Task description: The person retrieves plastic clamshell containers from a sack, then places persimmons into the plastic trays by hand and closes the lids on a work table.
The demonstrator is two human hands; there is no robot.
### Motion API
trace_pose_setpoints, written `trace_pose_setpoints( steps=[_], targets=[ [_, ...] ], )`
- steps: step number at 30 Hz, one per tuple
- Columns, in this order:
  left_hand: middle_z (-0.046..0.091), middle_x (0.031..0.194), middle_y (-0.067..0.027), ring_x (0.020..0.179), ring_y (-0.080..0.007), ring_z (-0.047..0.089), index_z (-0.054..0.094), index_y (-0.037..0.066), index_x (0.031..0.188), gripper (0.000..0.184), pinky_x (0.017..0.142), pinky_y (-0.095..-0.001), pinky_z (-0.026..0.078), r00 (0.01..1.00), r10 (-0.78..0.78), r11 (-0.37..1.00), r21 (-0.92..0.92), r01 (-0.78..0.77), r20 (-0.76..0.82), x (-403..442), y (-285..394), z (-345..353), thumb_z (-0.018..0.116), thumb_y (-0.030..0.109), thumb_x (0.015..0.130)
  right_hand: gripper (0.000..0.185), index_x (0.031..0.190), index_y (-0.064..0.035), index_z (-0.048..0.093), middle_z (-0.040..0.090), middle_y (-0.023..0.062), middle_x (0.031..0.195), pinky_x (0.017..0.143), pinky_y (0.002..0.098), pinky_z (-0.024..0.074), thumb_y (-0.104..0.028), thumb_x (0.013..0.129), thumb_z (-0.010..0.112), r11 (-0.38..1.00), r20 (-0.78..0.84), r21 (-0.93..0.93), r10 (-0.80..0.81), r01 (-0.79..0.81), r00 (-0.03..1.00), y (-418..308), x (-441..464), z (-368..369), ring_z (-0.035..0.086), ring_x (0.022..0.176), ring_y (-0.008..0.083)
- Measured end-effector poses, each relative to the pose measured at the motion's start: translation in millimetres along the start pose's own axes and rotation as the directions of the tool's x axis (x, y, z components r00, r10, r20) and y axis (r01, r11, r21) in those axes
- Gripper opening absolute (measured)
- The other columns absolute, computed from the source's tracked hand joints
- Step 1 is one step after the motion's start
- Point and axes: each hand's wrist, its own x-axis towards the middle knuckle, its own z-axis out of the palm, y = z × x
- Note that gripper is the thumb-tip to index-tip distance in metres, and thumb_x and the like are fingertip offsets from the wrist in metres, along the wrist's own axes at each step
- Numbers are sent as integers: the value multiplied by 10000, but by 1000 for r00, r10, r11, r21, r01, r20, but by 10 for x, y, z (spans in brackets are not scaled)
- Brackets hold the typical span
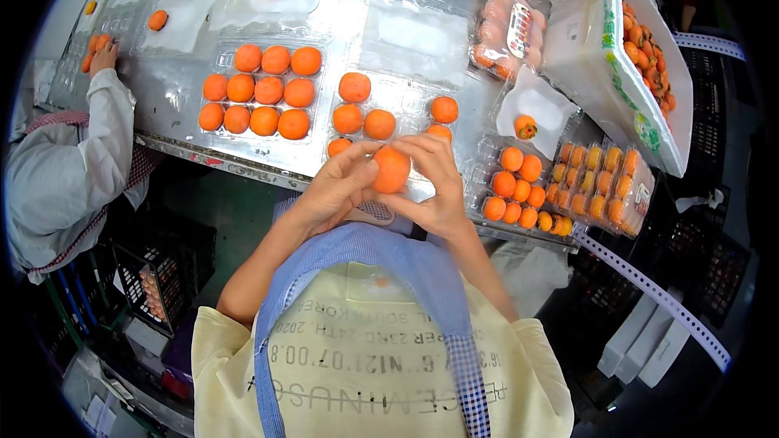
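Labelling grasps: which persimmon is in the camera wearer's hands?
The lone orange persimmon gripped between left hand and right hand; the neighbouring persimmons just beyond sit in a part-filled clear tray.

- Bare metal table (166, 85) offers passage left of the well-filled persimmon tray (224, 61).
- Room opens midway across the part-filled tray (411, 103).
- A closed persimmon pack (497, 20) and polystyrene box (580, 45) obstruct the far right.

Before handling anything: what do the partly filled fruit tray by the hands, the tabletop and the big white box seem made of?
Fruit tray: glossy, clear plastic, seemingly thin; it's see-through with glinting edges. Tabletop: probably worn metal, silvery with blurred reflections. White box: likely matte foam, judging by its thick, pale walls.
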Motion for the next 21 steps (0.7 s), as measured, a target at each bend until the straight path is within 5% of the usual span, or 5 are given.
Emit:
trace_pose_setpoints(
  steps=[4,7,11,21],
  targets=[
    [516,1172,-135,1062,-220,548,405,43,1263,466,882,-364,481,999,41,995,89,-42,17,-4,-10,-30,611,79,846,539,1063,-41,599,563,87,1126,868,382,399,-162,575,793,999,16,-24,-36,36,999,3,15,-3,506,1021,275],
    [527,1155,-113,1068,-191,534,424,38,1240,555,874,-340,479,949,316,880,370,-297,12,18,2,46,684,2,751,576,1113,-36,570,558,85,1137,865,374,406,-160,591,781,997,21,49,-68,67,997,74,5,-4,506,1039,261],
    [527,1152,-95,1068,-172,528,441,33,1222,603,874,-320,475,905,424,780,504,-371,10,2,47,82,729,-18,695,650,1195,-24,508,550,102,1148,863,349,414,-163,616,767,899,43,394,189,-191,981,88,-51,-46,513,1043,225],
    [498,1146,-86,1026,-171,546,513,41,1185,562,839,-305,496,883,468,598,733,-325,10,0,3,77,744,-2,674,513,1224,-35,503,511,100,1118,834,310,436,-213,777,681,892,107,360,251,-273,962,100,-56,114,516,1024,197]
  ],
)
